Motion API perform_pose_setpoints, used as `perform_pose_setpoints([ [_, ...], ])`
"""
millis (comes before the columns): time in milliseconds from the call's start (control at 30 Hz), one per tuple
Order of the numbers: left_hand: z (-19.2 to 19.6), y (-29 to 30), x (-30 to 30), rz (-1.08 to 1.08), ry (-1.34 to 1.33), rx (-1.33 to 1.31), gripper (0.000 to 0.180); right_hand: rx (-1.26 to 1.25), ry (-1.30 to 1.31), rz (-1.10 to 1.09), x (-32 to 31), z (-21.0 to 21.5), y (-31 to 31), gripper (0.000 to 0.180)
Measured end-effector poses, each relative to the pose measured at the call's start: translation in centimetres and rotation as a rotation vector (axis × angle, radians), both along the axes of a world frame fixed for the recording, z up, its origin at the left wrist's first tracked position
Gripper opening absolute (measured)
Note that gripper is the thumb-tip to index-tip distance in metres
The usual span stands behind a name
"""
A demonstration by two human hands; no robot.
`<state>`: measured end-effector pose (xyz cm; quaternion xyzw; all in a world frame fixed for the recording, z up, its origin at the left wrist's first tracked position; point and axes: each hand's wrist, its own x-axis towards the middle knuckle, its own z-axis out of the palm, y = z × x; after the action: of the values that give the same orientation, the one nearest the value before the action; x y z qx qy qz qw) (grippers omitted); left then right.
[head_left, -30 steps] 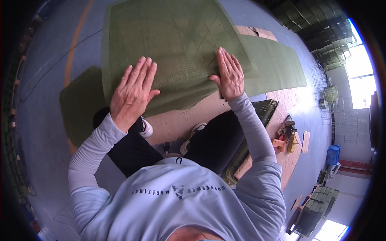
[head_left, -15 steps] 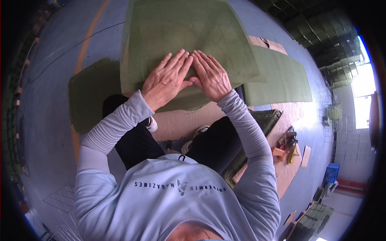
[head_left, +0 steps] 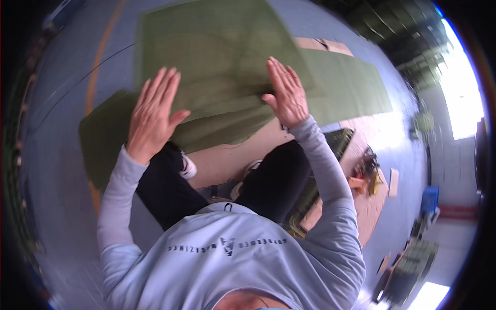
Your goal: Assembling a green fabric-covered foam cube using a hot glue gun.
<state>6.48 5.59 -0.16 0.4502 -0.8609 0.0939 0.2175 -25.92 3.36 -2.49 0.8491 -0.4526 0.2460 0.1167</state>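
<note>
Left hand (head_left: 155, 111) and right hand (head_left: 288, 101) have parted — fingers (head_left: 277, 76) straight, gripping nothing — baring the sheet (head_left: 219, 62) between them.

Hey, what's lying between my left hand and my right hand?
In the head view, only green sheeting shows between your left hand and right hand; no tool or other object lies there.
</note>
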Motion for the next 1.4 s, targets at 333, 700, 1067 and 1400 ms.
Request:
perform_pose_setpoints([
  [333,-3.3,-0.5,0.2,0.022,-0.097,-0.096,0.076,-0.182,-0.100,-0.110,-1.3,-3.1,-0.2,0.081],
  [700,0.1,-0.8,-5.4,-0.096,-0.222,0.143,0.084,0.058,-0.034,-0.198,-7.3,-1.2,-2.7,0.068],
  [1067,-0.2,-0.4,-4.2,-0.139,-0.110,0.258,0.082,0.112,-0.188,-0.478,-8.3,0.0,-6.2,0.063],
  [1400,0.5,-1.8,-0.6,0.002,-0.023,0.311,0.080,0.619,-1.055,-0.311,-12.2,-1.9,-9.8,0.032],
])
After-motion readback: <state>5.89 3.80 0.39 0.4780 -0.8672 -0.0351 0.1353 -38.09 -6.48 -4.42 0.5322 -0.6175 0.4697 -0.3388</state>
